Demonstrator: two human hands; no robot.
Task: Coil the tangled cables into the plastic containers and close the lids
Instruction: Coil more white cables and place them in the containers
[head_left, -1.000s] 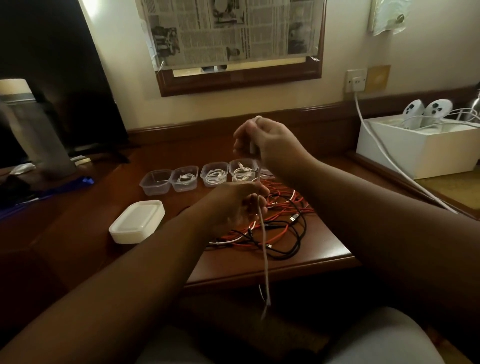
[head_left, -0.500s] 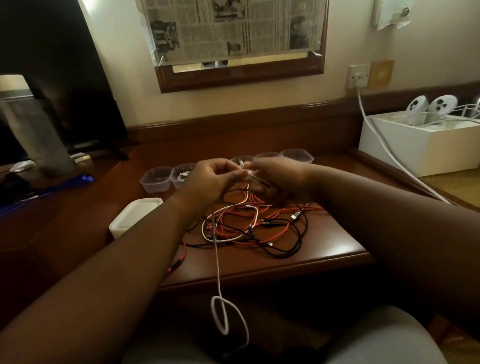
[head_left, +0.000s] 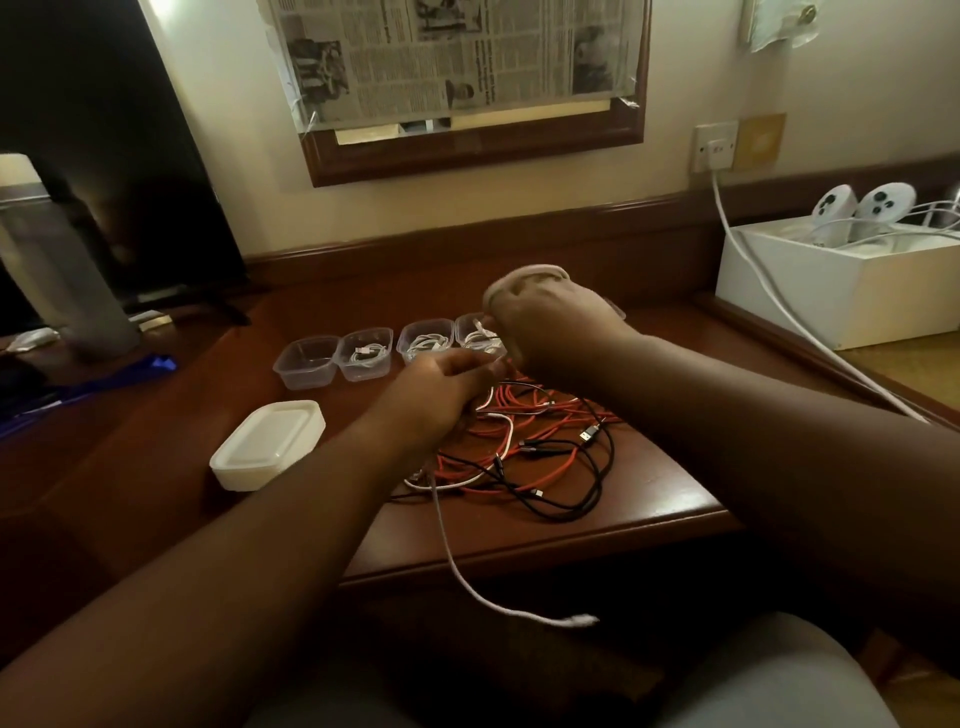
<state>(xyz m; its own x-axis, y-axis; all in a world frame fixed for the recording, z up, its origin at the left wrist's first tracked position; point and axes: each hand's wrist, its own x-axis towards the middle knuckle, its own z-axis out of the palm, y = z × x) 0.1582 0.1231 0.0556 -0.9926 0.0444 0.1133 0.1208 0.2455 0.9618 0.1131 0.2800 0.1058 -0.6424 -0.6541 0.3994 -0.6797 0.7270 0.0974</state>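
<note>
Your left hand (head_left: 434, 387) sits low over the dark wooden tabletop (head_left: 649, 499), fingers curled in a grip on the thin white cable (head_left: 452, 561), which drops from that hand past the tabletop's front edge and ends in a small plug hanging above your lap. Your right hand (head_left: 545, 317) is raised just behind and to the right of it, fingers curled with a loop of the same white cable wound over the knuckles; the motion blur hides exactly how the fingertips pinch it.

Under both hands lies the tangled heap of orange, black and white cables (head_left: 540, 457), spread across the near right part of the tabletop. Behind it stands a row of small clear plastic containers (head_left: 363, 353): the leftmost looks empty, the next three each hold a coiled white cable, and your right hand covers whatever lies further along. All that show are uncovered. A stack of white plastic lids (head_left: 267, 444) rests to the left of the heap, apart from it.
</note>
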